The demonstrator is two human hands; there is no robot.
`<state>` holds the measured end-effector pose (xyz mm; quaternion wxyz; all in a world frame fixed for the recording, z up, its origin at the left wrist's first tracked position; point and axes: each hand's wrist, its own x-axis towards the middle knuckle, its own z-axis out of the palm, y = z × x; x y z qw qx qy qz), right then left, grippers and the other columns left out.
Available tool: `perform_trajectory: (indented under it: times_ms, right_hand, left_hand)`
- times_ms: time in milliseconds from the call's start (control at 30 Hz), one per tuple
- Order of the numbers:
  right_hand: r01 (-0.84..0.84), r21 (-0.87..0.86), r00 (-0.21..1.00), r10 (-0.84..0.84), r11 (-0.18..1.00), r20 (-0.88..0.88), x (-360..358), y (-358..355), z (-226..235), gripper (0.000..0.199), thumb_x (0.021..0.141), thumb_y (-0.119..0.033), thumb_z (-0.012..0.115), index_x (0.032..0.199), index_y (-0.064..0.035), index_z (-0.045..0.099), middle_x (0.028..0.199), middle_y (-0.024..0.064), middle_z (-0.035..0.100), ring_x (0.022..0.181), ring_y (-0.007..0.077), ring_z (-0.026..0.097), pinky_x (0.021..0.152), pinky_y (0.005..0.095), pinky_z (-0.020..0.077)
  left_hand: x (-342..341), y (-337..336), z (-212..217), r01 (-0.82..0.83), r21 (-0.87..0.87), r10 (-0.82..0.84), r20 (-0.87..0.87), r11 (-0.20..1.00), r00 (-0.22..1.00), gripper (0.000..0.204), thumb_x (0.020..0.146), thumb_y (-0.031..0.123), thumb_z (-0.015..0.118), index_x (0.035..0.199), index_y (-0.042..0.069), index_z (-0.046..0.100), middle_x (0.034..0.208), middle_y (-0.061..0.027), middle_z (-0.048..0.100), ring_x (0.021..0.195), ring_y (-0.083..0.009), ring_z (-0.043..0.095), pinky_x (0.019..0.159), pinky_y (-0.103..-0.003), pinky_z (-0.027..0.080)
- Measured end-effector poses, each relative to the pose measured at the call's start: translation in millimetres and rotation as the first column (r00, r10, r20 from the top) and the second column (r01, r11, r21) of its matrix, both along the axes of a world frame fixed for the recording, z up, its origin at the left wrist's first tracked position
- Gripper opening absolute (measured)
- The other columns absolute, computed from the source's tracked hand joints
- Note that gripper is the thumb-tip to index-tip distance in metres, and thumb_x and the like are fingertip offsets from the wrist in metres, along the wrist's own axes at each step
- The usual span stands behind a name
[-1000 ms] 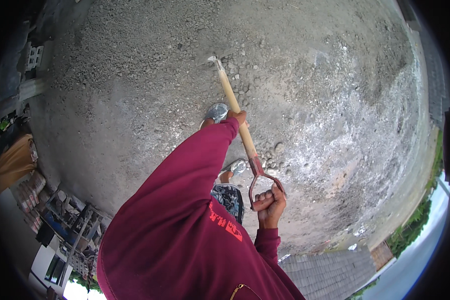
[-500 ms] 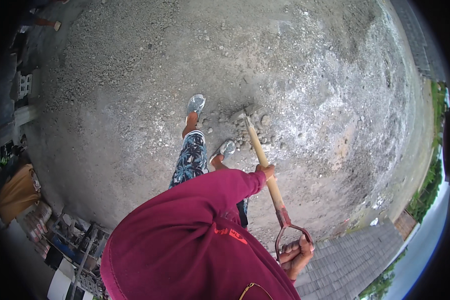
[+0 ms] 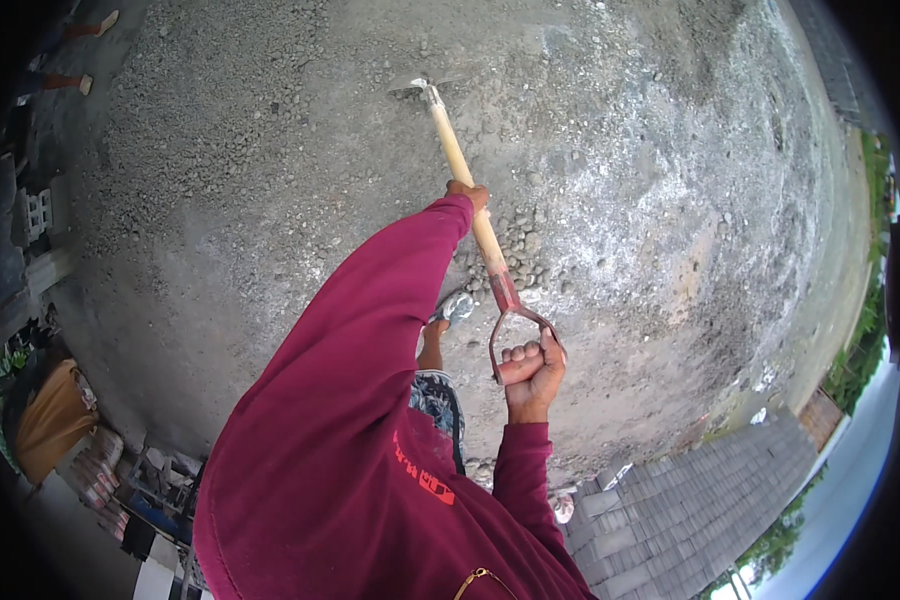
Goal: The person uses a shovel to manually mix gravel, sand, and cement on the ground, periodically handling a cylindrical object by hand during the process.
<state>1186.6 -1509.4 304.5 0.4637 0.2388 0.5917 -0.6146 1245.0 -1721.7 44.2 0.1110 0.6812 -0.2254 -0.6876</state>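
Observation:
A shovel with a pale wooden shaft and a dark red D-shaped handle stretches out ahead of me. My left hand is wrapped round the middle of its shaft. At the near end, my right hand grips the crossbar of the D-handle. The shovel's metal blade is out at the far end, low over the grey gravelly ground; whether it touches the ground I cannot tell. A small heap of grey lumps lies beneath the shaft. Both sleeves are maroon.
One grey shoe of mine shows below the shaft. Another person's legs and feet are at the far left. Concrete blocks, a brown cover and stacked sacks line the left side. Grey shingled roofing or paving is at the lower right.
Both hands have pushed the shovel forward and a little left, from the heap of lumps out past it. My right arm has come further into view, and one of my feet is now hidden.

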Motion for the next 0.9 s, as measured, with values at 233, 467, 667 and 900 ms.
perform_trajectory:
  times_ms: [233,467,667,900]
  right_hand:
    - [0.05,0.226,0.993,-0.024,0.973,-0.114,-10,67,84,0.006,0.086,-0.017,0.057,0.085,-0.0119,0.055,0.053,-0.0013,0.047,0.044,0.0157,0.05,0.045,0.0345,0.0446]
    - [0.123,0.165,0.98,-0.094,0.979,-0.174,-33,165,136,0.021,0.083,-0.021,0.058,0.068,-0.0109,0.047,0.052,0.0006,0.043,0.043,0.0162,0.046,0.045,0.0334,0.0424]
    - [0.177,0.024,0.984,-0.177,0.984,-0.006,-27,135,-10,0.016,0.087,-0.021,0.059,0.077,-0.0106,0.052,0.058,0.0018,0.05,0.045,0.0171,0.047,0.047,0.0356,0.0427]
    - [0.073,0.042,0.994,-0.069,0.996,-0.086,-65,212,-33,0.018,0.086,-0.022,0.065,0.088,-0.0095,0.053,0.059,0.0009,0.05,0.048,0.0162,0.051,0.045,0.0321,0.0472]
  left_hand:
    - [-46,137,4,0.104,0.1,-0.107,0.028,0.99,0.994,0.045,0.077,0.019,0.061,0.106,-0.008,0.04,0.08,-0.0225,0.06,0.056,-0.0291,0.065,0.046,-0.038,0.052]
    - [-82,243,86,0.071,0.297,-0.048,-0.084,0.952,0.995,0.044,0.078,0.021,0.059,0.106,-0.004,0.037,0.07,-0.0163,0.059,0.054,-0.0291,0.064,0.049,-0.038,0.054]
    - [-66,145,-9,0.3,-0.066,-0.271,0.274,0.952,0.922,0.057,0.076,0.03,0.062,0.11,-0.008,0.035,0.095,-0.0286,0.06,0.082,-0.0372,0.065,0.076,-0.039,0.053]
    - [-95,213,-20,0.328,0.021,-0.327,0.151,0.944,0.933,0.045,0.084,0.032,0.056,0.1,-0.01,0.052,0.091,-0.0274,0.062,0.067,-0.0365,0.067,0.052,-0.045,0.056]
